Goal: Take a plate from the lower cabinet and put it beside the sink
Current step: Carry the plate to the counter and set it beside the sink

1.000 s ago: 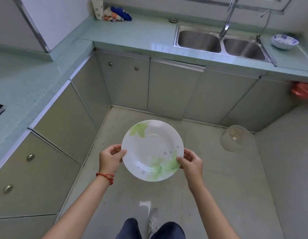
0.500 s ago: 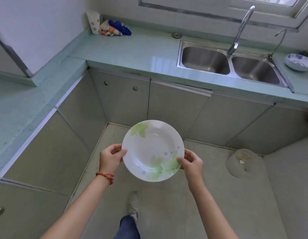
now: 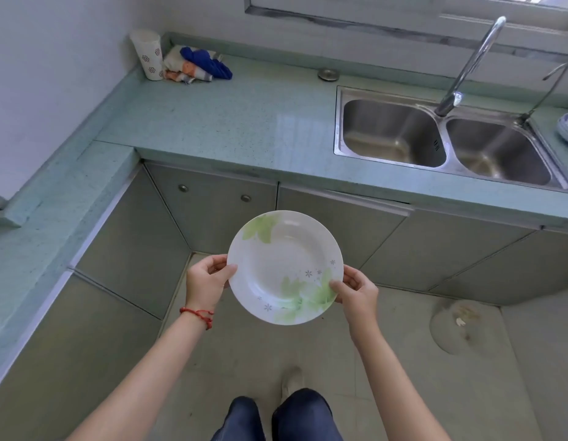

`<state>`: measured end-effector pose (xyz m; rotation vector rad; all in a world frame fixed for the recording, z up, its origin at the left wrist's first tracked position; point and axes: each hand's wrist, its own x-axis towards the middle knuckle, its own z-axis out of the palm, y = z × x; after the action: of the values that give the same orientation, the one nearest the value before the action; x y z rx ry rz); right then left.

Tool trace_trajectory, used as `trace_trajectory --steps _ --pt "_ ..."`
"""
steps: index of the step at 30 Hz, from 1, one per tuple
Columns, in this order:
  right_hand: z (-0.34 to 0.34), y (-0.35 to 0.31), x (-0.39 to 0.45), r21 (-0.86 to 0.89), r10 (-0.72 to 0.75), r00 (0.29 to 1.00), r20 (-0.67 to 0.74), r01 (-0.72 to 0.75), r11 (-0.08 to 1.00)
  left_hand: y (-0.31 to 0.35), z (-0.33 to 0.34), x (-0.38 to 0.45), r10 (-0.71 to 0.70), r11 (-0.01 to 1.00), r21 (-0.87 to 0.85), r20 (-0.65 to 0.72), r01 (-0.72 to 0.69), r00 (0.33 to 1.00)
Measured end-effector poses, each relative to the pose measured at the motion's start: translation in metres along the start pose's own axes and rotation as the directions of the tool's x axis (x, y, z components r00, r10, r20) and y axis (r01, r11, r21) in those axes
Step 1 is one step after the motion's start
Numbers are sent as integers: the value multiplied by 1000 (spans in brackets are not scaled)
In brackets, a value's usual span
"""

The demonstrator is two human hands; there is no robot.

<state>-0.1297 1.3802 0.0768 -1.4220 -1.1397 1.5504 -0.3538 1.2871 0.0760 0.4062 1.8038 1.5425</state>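
White plate (image 3: 286, 262) w/ green leaves, pale teal counter (image 3: 232, 122), red wrist string (image 3: 198, 314)

- One view only, worn on the person's head, wide-angle, looking forward and steeply down.
- It faces the corner desk (image 3: 238, 122) and the sink (image 3: 435, 138), which fill the upper frame.
- The floor (image 3: 308, 361) lies directly below, the person's forearms reaching in from the bottom edge.

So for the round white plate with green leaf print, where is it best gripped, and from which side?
By its flat outer rim, from opposite sides. The round white plate with green leaf print is wide and shallow, so the rim gives thumbs a ledge above and fingers room beneath. The left hand and right hand grip it that way, face up and roughly level.
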Motion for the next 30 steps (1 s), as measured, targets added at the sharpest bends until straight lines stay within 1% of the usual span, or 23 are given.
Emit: trace_trajectory --steps 3,7,13,21,26,30 --pt "9 -11 36 -5 -3 1000 -5 3 1000 9 18 31 -5 1000 -3 -17 5 1000" --pt "18 -30 94 -10 -14 1000 13 15 1000 23 47 77 8 1000 4 -29 -8 1000" --pt "30 -66 175 -36 -27 998 54 29 999 44 90 141 -7 1000 15 -85 8 996" --pt "58 -97 255 -75 -1 996 93 8 997 71 119 213 34 999 34 -134 -30 990" --pt "87 -109 301 -86 8 998 69 -2 996 86 129 271 25 999 31 -112 -22 993" --pt "114 -120 338 -102 -18 999 42 22 994 96 134 325 11 999 47 -85 -7 996"
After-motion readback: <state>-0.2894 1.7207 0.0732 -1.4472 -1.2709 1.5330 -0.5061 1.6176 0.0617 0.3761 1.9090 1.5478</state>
